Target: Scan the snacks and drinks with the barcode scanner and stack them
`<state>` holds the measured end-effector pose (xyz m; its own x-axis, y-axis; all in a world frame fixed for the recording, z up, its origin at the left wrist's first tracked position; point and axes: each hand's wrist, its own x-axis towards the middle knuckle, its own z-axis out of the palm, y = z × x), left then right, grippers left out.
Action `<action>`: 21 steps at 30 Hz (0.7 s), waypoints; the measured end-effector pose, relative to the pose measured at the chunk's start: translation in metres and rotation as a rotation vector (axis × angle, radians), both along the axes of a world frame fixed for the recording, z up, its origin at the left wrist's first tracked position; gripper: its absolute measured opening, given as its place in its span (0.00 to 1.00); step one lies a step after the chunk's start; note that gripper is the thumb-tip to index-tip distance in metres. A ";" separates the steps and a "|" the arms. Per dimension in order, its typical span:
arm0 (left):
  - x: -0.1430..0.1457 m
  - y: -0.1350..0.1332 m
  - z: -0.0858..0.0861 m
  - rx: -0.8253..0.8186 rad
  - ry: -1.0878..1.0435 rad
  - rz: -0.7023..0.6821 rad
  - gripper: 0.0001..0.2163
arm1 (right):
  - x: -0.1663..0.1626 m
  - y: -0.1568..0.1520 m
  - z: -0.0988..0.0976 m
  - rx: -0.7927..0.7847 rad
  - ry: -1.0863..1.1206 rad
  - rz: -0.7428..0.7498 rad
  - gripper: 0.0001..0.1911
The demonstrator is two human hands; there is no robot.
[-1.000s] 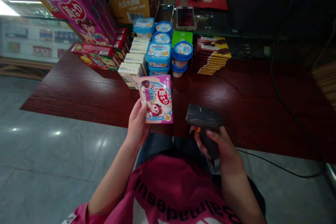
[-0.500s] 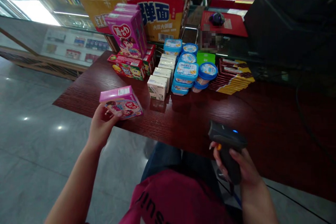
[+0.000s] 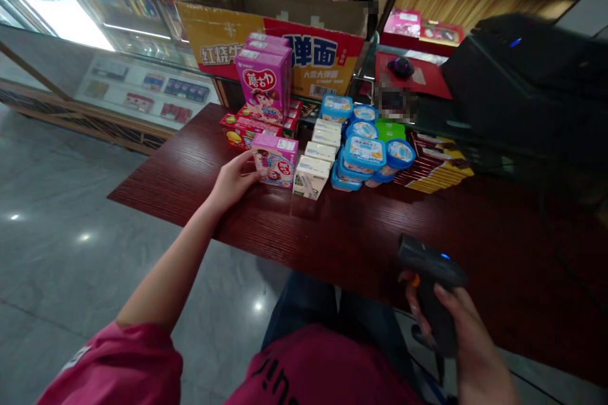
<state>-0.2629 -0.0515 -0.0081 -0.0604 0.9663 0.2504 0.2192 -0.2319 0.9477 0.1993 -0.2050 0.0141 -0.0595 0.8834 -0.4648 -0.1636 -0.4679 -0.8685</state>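
Right, the left grip [image 3: 235, 180] is stretched out over the tabletop [image 3: 332, 237], fingers closed on the left side of a small pink box [image 3: 276, 161] that stands upright on the dark wood. Just right of that box sits a row of cream cartons [image 3: 313, 171] running away from the grip; whether box and carton touch, I cannot tell. Just beyond the fingertips lie flat red and green boxes [image 3: 236, 130], and behind those rises a tall pink box [image 3: 263, 85] with the same artwork, more of its kind lined up at its back. Further right of the left grip, past the cartons, blue-lidded tubs [image 3: 365, 155] are stacked in a cluster with a green pack [image 3: 390, 131] tucked behind them. Next comes a fanned stack of brown and yellow bars [image 3: 439, 164]. Far beyond the grip, an open cardboard carton [image 3: 285, 31] with big blue lettering stands above the goods.

Now the right grip [image 3: 458, 329]: low, close to the body, well apart from the goods, wrapped tight round the handle of a black scanner [image 3: 430, 269]. A fingertip rests by the orange trigger and a blue light glows on the scanner's top. Well beyond that grip sits a dark machine [image 3: 522, 76], and left of it a mouse [image 3: 401, 66] on a red mat.
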 end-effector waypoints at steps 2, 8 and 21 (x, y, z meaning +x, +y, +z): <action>0.002 0.009 -0.006 0.006 0.010 -0.022 0.23 | -0.003 0.000 0.000 0.003 -0.015 -0.058 0.25; 0.008 0.024 -0.013 0.070 0.041 0.007 0.24 | -0.009 -0.002 -0.002 -0.024 -0.070 -0.151 0.27; -0.002 0.015 -0.006 0.106 0.141 0.078 0.24 | -0.022 0.000 0.012 0.016 -0.070 -0.155 0.24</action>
<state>-0.2647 -0.0366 -0.0142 -0.0915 0.9277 0.3618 0.3696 -0.3058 0.8774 0.1775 -0.2048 0.0265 0.1099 0.8868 -0.4488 -0.1718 -0.4278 -0.8874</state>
